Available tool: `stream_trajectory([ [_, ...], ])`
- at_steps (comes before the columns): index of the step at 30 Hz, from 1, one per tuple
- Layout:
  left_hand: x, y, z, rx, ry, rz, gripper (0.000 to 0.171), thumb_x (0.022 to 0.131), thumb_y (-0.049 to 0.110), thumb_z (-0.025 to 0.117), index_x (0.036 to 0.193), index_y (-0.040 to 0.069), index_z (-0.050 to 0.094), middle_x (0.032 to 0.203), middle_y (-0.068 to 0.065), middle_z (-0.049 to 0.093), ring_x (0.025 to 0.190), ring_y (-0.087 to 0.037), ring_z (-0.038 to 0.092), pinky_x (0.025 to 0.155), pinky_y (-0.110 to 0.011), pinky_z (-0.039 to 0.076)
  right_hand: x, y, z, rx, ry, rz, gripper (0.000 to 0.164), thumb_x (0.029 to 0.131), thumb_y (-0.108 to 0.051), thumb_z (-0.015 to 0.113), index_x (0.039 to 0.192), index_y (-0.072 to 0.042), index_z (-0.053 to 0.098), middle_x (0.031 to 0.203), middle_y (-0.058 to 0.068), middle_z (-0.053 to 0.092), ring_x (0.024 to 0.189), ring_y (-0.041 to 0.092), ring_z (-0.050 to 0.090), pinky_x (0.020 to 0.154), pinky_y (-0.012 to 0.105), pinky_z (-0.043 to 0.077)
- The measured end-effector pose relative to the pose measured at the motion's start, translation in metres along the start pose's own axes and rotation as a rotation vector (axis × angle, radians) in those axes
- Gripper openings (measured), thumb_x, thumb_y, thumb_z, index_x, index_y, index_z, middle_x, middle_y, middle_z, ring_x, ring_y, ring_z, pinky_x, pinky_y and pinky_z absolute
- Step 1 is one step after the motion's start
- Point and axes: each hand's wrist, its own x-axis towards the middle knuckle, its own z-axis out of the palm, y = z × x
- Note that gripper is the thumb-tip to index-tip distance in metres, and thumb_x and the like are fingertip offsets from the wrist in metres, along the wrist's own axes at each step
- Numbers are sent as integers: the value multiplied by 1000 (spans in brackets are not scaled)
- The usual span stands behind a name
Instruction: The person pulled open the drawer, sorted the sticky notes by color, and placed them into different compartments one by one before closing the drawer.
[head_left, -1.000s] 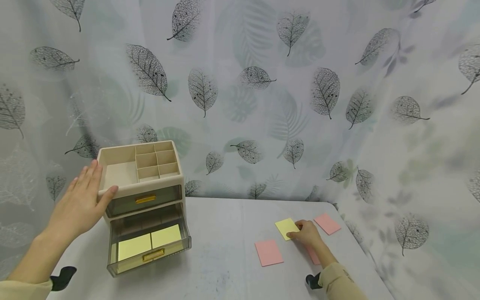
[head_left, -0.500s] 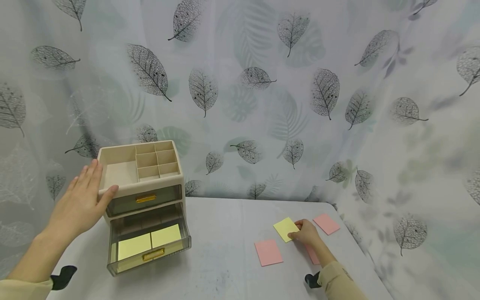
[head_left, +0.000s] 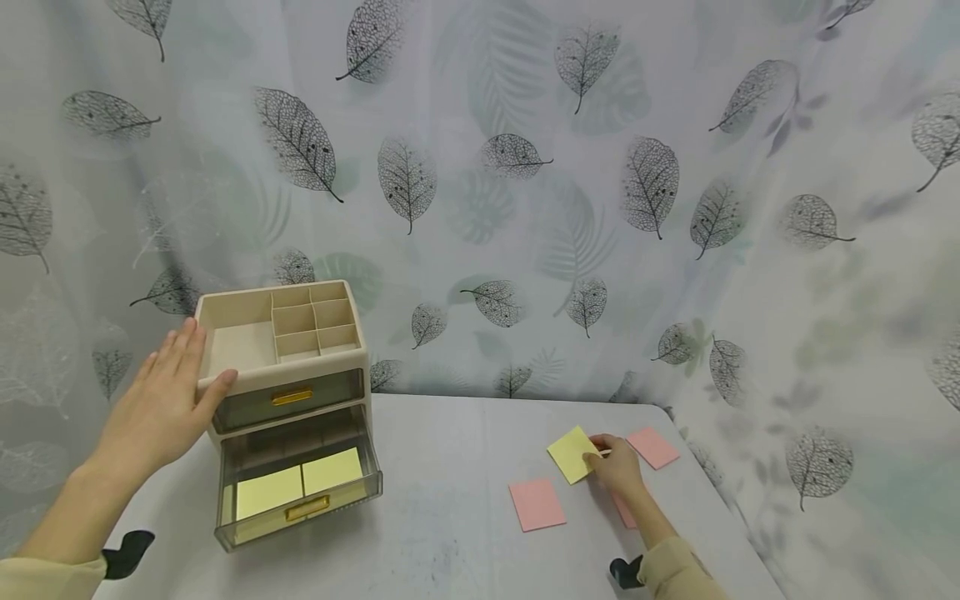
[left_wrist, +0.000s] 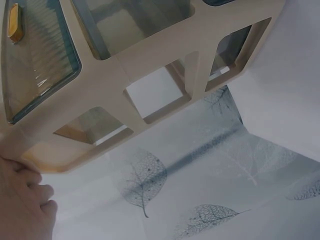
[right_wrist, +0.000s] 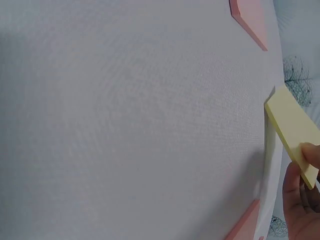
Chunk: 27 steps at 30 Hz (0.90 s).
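Up top, the head camera looks forward and down across the table (head_left: 435,500), the widest and farthest back of the three, leaf-print curtain (head_left: 480,242) filling its upper part. Over to the left wrist: close in, tilted, facing the cut-out side of the drawer unit (head_left: 288,369), left hand (head_left: 161,400) in its lower left corner; the head view shares both. And the right wrist, low over the tabletop, rolled sideways, curtain down its right edge, sharing yellow pad (head_left: 572,454) and right hand (head_left: 618,467) with the head.

Soft, even head-view light; dimmer, hazier wrist views, soft-edged shadow on table (right_wrist: 140,120)
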Motion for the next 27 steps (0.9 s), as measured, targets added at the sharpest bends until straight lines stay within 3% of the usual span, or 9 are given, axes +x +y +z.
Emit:
stream_trajectory([
  [11, -1, 0, 0, -11, 7, 0, 80, 113, 42, 38, 163, -8, 1, 171, -24, -10, 157, -45, -9, 128, -51, -11, -11, -7, -5, 84, 80, 3, 32, 97, -5, 68, 128, 4, 69, 117, 27, 70, 85, 22, 61, 62, 20, 53],
  [18, -2, 0, 0, -15, 6, 1, 80, 113, 42, 38, 163, -8, 0, 171, -24, -10, 157, -45, -9, 128, -52, -11, -13, -19, -6, 157, 115, 2, 33, 99, -6, 68, 132, -1, 69, 119, 23, 70, 73, 13, 59, 59, 18, 52],
  [27, -1, -1, 1, -11, 9, 5, 80, 113, 42, 39, 163, -8, 1, 171, -24, -9, 158, -45, -9, 128, -51, -11, -15, -47, -5, 233, 150, -66, 32, 98, -5, 72, 129, -3, 72, 115, 20, 73, 78, 11, 63, 62, 17, 56],
])
